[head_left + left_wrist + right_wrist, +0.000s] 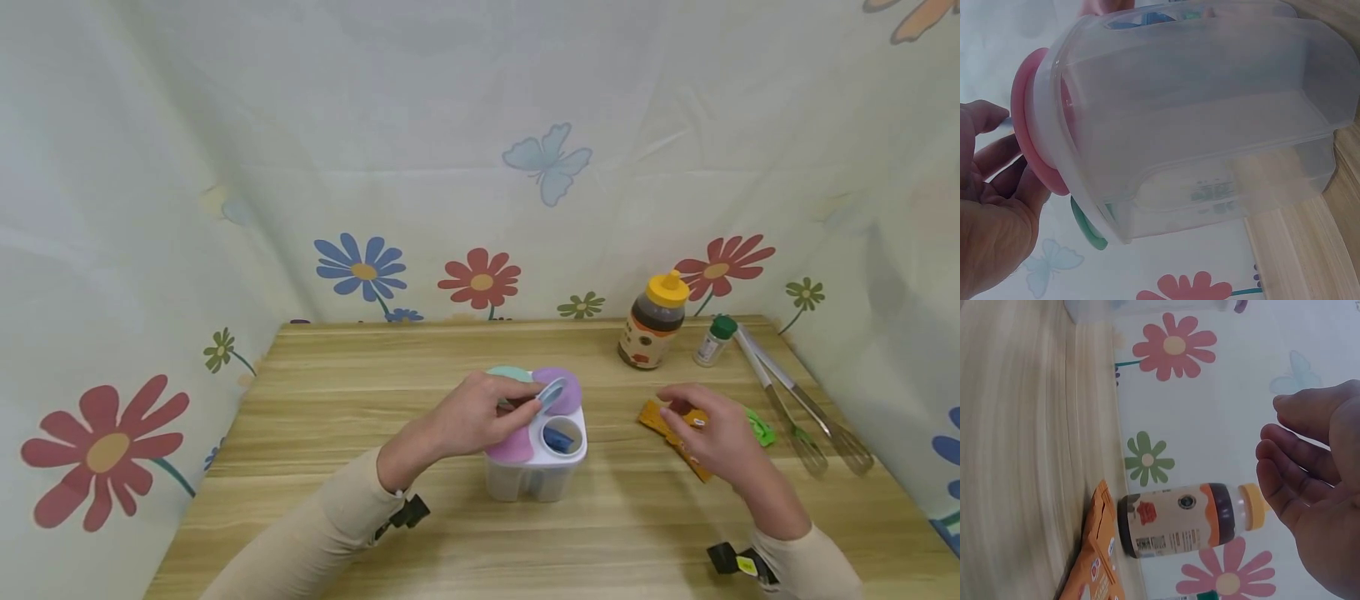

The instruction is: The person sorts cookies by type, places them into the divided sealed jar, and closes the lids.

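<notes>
At desk [315, 517] centre: four-cup seasoning container [534, 475], one lid off.
Left hand [480, 412] pinches the blue lid [551, 393] above the open cup, exposing a blue scoop [557, 438]; right hand [712, 433] hovers relaxed, empty, over an orange packet [660, 419].

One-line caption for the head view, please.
Left hand holds a blue lid above the four-compartment container; right hand hovers over an orange packet.

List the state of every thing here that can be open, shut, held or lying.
Seasoning box: upright, one compartment open.
Blue lid: lifted, pinched by the left hand.
Pink lid: shut.
Purple lid: shut.
Right hand: open, holding nothing.
Honey bottle: upright, capped.
Orange packet: lying flat.
</notes>
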Demonstrator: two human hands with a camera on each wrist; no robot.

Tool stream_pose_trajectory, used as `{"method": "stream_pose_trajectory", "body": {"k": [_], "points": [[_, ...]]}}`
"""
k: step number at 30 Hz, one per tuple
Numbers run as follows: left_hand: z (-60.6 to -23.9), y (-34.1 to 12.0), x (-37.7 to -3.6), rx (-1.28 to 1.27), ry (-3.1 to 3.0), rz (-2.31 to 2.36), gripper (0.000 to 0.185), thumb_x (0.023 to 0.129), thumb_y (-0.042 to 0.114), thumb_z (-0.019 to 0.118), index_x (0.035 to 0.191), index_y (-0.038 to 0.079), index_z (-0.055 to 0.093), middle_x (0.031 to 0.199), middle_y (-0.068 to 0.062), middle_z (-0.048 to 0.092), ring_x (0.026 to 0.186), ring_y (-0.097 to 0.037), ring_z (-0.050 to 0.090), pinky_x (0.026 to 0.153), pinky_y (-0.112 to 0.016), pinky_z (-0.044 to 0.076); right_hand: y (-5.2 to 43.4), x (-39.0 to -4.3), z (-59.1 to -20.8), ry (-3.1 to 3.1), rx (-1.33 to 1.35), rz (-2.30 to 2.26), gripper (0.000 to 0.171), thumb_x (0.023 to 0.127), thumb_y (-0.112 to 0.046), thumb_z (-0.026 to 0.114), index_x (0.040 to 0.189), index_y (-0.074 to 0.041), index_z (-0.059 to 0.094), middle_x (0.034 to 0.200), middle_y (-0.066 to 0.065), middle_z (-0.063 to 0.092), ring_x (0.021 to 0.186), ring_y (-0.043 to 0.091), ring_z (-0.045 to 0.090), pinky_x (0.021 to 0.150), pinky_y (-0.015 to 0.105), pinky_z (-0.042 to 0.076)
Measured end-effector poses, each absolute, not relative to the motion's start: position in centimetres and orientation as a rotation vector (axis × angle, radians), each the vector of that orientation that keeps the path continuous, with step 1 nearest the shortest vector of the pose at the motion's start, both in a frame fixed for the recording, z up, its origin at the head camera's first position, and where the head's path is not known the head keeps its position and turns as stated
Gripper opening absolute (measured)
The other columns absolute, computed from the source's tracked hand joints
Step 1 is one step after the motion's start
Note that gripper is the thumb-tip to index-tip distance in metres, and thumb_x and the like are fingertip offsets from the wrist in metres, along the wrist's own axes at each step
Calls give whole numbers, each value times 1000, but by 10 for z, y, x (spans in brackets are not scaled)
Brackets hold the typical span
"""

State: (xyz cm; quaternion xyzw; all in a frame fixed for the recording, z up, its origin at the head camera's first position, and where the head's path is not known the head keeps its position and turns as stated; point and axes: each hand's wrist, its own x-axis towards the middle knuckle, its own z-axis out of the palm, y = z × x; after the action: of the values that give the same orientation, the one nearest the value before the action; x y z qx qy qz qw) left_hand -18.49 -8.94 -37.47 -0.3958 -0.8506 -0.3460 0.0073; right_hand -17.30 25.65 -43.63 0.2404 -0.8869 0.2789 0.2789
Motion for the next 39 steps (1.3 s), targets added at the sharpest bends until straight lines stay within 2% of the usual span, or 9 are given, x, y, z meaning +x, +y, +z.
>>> {"method": "stream_pose_trajectory", "body": {"k": [8,15,22,32,39], "points": [[-374,-90,-186,-1254,-2635,-1092,24,96,22,61,115,10,72,91,2,72,74,-4,60,70,-17,52,268,-172,-438,-2413,594,681,30,74,6,78,100,-5,70,88,5,71,73,7,58,69,5,42],[-375,-89,-186,-1243,-2649,-1088,26,96,21,62,118,11,71,94,2,73,78,-3,62,72,-16,52,277,-172,-445,-2427,549,661,29,73,5,79,98,-5,70,86,4,70,72,9,59,61,9,42],[-372,-89,-185,-1252,-2655,-1102,25,96,21,62,116,11,72,90,3,72,76,-4,60,71,-16,52,287,-169,-450,-2489,512,611,30,72,4,80,99,-3,70,92,11,71,72,18,62,61,34,53],[-373,-88,-185,-1248,-2651,-1096,24,96,20,62,116,11,72,89,3,72,73,-4,59,68,-17,52,303,-166,-455,-2532,446,546,34,71,2,81,103,-2,69,99,17,68,76,31,65,61,45,51],[-374,-89,-184,-1243,-2654,-1099,27,96,21,62,119,11,71,91,3,72,77,-2,61,71,-16,52,316,-162,-461,-2602,385,557,33,75,1,77,106,4,66,100,24,65,83,40,63,67,56,49]]}}
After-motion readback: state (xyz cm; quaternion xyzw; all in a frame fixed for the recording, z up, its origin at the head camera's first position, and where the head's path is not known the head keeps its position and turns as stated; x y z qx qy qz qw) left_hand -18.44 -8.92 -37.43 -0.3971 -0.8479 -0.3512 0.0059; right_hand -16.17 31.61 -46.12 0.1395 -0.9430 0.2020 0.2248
